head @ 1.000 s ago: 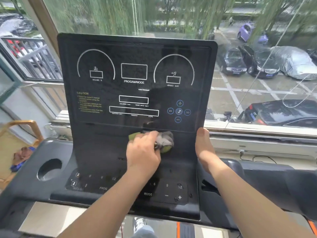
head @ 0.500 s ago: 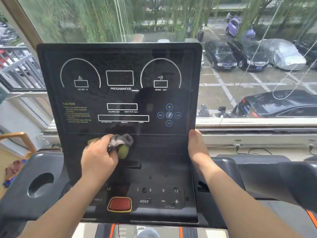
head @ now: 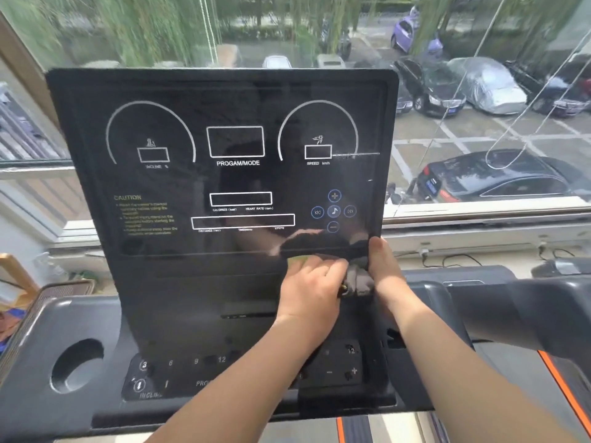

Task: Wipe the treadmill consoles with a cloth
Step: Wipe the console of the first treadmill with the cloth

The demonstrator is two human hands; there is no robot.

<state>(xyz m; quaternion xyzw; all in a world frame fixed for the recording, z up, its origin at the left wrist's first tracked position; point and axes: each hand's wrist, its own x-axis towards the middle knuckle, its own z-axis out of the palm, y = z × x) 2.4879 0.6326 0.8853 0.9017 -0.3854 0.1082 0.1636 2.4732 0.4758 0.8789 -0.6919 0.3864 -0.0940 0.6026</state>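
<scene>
Left hand [head: 311,292] grips the cloth [head: 359,281], rubbing the console [head: 192,282] near its right edge. Right hand [head: 385,273] clasps that edge, probably steadying it.

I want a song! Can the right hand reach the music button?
Probably yes. The right hand grips the console edge just below the music button, with nothing between them.

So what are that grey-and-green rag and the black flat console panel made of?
The grey-and-green rag looks like soft fabric, perhaps microfibre: it bunches limply in the left hand. The black flat console panel seems to be glossy plastic or glass: it reflects the hand.
</scene>
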